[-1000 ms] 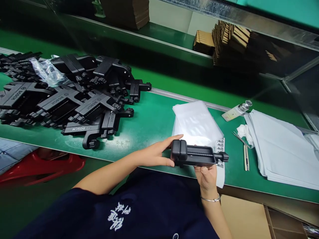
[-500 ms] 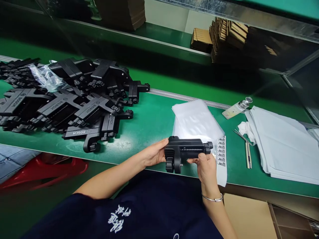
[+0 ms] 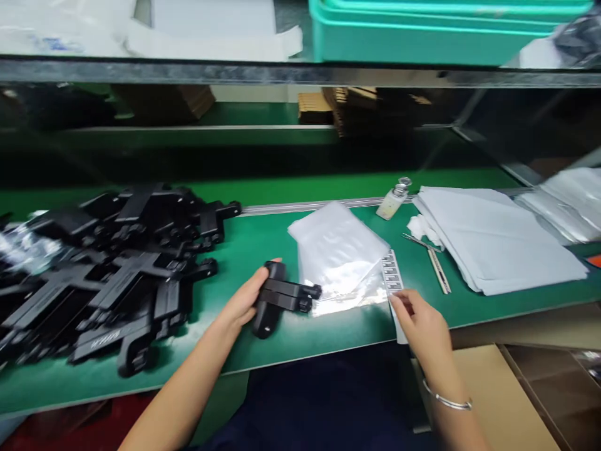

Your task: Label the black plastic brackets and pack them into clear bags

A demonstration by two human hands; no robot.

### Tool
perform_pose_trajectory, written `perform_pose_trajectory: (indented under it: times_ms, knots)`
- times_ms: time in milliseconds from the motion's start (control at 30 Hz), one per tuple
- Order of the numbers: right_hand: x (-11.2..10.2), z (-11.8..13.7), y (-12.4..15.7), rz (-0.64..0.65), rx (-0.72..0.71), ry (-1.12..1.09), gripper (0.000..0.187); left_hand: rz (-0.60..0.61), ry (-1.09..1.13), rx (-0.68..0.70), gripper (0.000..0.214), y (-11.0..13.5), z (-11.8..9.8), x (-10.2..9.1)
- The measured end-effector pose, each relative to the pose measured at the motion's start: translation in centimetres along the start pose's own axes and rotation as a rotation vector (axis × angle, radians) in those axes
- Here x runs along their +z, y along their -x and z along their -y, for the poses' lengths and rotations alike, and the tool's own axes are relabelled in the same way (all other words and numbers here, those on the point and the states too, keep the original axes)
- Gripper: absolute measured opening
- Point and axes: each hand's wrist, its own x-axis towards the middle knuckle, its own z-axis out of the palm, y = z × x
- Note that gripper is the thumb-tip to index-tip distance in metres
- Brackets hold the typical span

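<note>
My left hand (image 3: 244, 299) is closed on a black plastic clamp bracket (image 3: 277, 294), gripping its left side over the green bench. The bracket's knobs point right, towards a stack of clear plastic bags (image 3: 338, 250). At the right edge of the bags lies a narrow white label sheet (image 3: 391, 275) with dark printed marks. My right hand (image 3: 422, 322), with a bangle at the wrist, has its thumb and fingers pinched at the edge of this sheet; the other fingers are curled under. A pile of similar black brackets (image 3: 136, 269) fills the left of the bench.
A small bottle with a metal top (image 3: 393, 199) stands behind tweezers and a cutter knife (image 3: 439, 270). White tissue (image 3: 421, 230) and a stack of white sheets (image 3: 493, 238) lie at right. Overhead, a shelf edge (image 3: 235, 74) carries green trays (image 3: 422, 34). An open cardboard box (image 3: 488, 388) sits below.
My right hand has let go of the bracket and moved right to the label sheet. My left hand has carried the bracket left and turned it. The view has tilted up and right.
</note>
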Motion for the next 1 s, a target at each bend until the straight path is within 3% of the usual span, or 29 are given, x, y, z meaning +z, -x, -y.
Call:
perform_pose_trajectory:
  times_ms: [67,133,233,300,333,400,500,533,567,633,700,800,900,1000]
  knots:
    - [-0.9,-3.9,0.4,0.055,0.233,0.309,0.048,-0.177,-0.344,0.193,0.066,-1.0,-0.7,-2.3]
    - [-0.9,-6.4,1.7,0.167,0.362,0.418,0.056,-0.271,-0.618,0.270,0.061,-1.8,-1.4,-3.9]
    - [0.5,-7.6,3.9,0.180,0.327,0.223,0.051,-0.405,-0.973,0.352,0.061,-1.3,-2.3,-3.9]
    - [1.6,-7.4,5.1,0.117,0.268,-0.073,0.045,-0.508,-1.122,0.529,0.062,-0.1,-2.6,-1.9]
    - [2.1,-7.2,5.6,0.085,0.256,-0.252,0.043,-0.504,-1.128,0.611,0.058,0.7,-2.5,-0.3]
    - [2.7,-6.8,6.2,0.040,0.274,-0.595,0.040,-0.283,-1.019,0.607,0.046,2.0,-1.6,4.0]
    - [3.2,-6.1,6.6,0.045,0.309,-0.899,0.042,0.331,-0.695,0.180,0.041,2.8,1.3,11.4]
    - [3.3,-5.9,6.7,0.059,0.305,-0.941,0.041,0.472,-0.563,0.069,0.050,2.6,2.5,13.7]
    - [3.4,-5.7,6.8,0.080,0.292,-0.965,0.040,0.540,-0.430,0.001,0.059,2.3,3.7,15.7]
    - [3.8,-5.5,7.1,0.138,0.248,-0.983,0.036,0.588,-0.198,-0.070,0.067,1.5,5.8,18.7]
    - [4.1,-5.7,7.4,0.163,0.214,-0.976,0.034,0.556,-0.077,-0.081,0.057,0.6,7.2,20.3]
    - [4.1,-6.3,7.5,-0.036,0.204,-0.832,0.031,0.503,-0.090,-0.066,0.036,0.1,8.0,21.2]
    - [3.7,-6.8,6.8,-0.277,0.107,-0.533,0.026,0.515,-0.158,-0.036,0.025,0.6,7.9,21.5]
    - [3.5,-6.7,5.8,-0.367,-0.044,-0.260,0.020,0.535,-0.202,-0.012,0.022,1.0,7.8,21.8]
